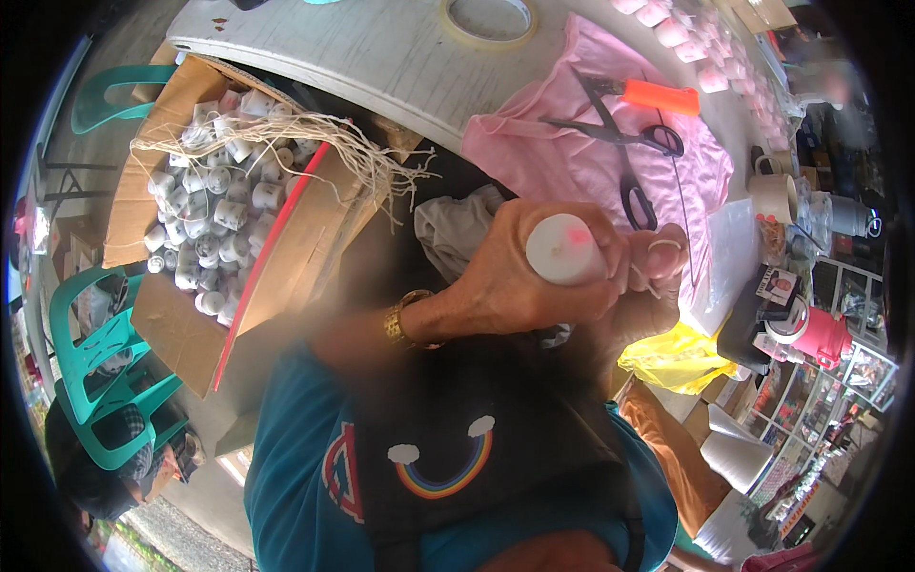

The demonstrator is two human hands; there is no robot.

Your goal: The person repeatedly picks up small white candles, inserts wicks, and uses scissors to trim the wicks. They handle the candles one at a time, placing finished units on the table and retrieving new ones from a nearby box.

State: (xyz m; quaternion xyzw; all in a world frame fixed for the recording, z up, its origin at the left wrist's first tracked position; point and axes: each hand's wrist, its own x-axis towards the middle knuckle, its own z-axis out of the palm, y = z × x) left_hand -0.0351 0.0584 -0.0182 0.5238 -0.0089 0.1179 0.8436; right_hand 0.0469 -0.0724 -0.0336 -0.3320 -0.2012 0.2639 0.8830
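Observation:
Held up in front of my chest, my left hand (505, 286) is wrapped round a small white cylinder (562, 255). Its round end faces up and bears a pink spot; whether it is a candle or a small pot I cannot tell. Close against it, my right hand (643, 296) has its fingers bent together, and something thin and pale shows at the fingertips, too blurred to name. Beyond the hands, black scissors (620, 133) lie on a pink cloth (534, 119), with an orange-handled tool (660, 96) next to them.
An open cardboard box (143, 205) full of white cylinders (205, 224) stands at left, pale strings (286, 133) draped across it. The table (334, 43) carries a tape roll (488, 21) and rows of pink pieces (672, 33). Green chairs (95, 329), a yellow bag (677, 355) and a pink jug (822, 336) surround me.

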